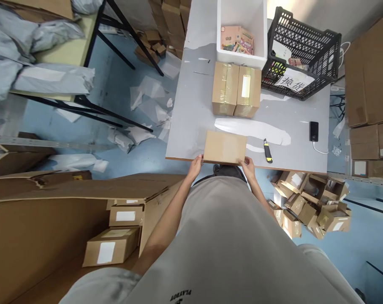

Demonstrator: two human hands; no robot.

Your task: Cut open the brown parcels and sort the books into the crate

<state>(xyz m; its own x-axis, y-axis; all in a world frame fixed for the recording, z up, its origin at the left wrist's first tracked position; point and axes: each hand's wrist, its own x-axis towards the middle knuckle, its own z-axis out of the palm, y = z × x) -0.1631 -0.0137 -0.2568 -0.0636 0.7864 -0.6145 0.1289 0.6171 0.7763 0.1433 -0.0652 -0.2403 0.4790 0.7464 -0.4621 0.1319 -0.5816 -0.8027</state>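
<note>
A small closed cardboard box [225, 146] sits at the front edge of the grey table, in front of my body. My left hand [195, 166] grips its near left corner. At the near right corner, my right hand [248, 167] has its fingers closed on the same box. A black and yellow utility knife [267, 151] lies on the table to the right of the box. Behind the box, a long white torn patch [253, 130] marks the tabletop. Two taped cardboard boxes [224, 88] stand side by side farther back.
A white bin [242, 59] holds colourful packs; beside it a black plastic crate [321, 55] bears a paper sign. A phone [313, 131] with a cable lies at right. Opened boxes [311, 202] heap on the right floor. A large carton [52, 228] stands at left.
</note>
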